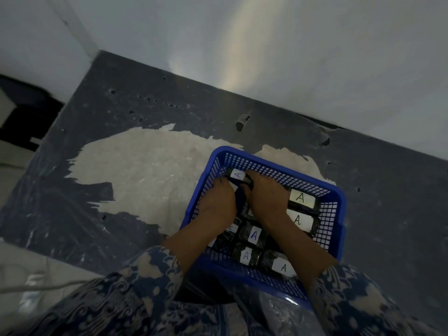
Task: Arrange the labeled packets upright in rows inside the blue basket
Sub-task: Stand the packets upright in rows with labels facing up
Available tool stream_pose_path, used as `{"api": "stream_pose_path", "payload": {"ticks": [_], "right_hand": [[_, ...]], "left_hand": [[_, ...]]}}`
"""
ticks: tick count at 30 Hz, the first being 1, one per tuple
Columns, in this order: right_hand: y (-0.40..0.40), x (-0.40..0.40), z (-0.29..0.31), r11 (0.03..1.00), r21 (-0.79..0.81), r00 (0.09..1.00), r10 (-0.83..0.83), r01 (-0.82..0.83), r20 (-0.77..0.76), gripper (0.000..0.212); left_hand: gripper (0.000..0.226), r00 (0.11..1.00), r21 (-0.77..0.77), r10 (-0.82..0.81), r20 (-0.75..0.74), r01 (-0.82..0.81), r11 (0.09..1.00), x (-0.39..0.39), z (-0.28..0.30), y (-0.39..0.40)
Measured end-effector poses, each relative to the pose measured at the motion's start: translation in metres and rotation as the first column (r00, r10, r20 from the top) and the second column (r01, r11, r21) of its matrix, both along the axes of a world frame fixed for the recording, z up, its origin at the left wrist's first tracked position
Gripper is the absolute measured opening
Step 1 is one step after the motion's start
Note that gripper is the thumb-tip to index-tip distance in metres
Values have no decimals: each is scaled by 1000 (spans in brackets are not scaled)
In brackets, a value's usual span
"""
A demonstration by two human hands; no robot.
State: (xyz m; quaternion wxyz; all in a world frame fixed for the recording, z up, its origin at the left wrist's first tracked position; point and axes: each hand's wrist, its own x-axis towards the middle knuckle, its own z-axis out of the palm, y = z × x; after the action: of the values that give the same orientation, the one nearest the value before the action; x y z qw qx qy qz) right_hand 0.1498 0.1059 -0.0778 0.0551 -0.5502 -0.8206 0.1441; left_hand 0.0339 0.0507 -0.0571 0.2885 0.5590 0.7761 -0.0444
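A blue mesh basket sits on the floor right of centre. Inside stand several dark packets with white labels marked "A", among them one at the right wall, one below it, one in the middle and two near the front. Both hands are inside the basket at its far left corner. My left hand and my right hand press on a labeled packet against the far wall. My fingers cover most of that packet.
The floor is dark and worn, with a large pale patch left of the basket. A white wall runs close behind the basket. A clear plastic bag lies at the front, between my patterned sleeves.
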Motion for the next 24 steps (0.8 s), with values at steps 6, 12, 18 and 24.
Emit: {"api": "stream_pose_path", "payload": {"ticks": [6, 12, 18, 24], "right_hand": [[11, -6, -11, 998, -44, 999, 47, -46, 19, 35], [17, 0, -18, 996, -38, 997, 80, -79, 6, 41], [25, -2, -17, 988, -68, 988, 140, -135, 67, 38], [27, 17, 1, 948, -184, 962, 239, -260, -131, 37]], "left_hand": [[42, 996, 42, -74, 45, 72, 997, 1, 2, 1], [47, 991, 94, -56, 118, 45, 995, -4, -4, -5], [53, 967, 89, -54, 248, 33, 996, -12, -10, -4], [61, 919, 142, 52, 390, -116, 983, -21, -3, -1]]}}
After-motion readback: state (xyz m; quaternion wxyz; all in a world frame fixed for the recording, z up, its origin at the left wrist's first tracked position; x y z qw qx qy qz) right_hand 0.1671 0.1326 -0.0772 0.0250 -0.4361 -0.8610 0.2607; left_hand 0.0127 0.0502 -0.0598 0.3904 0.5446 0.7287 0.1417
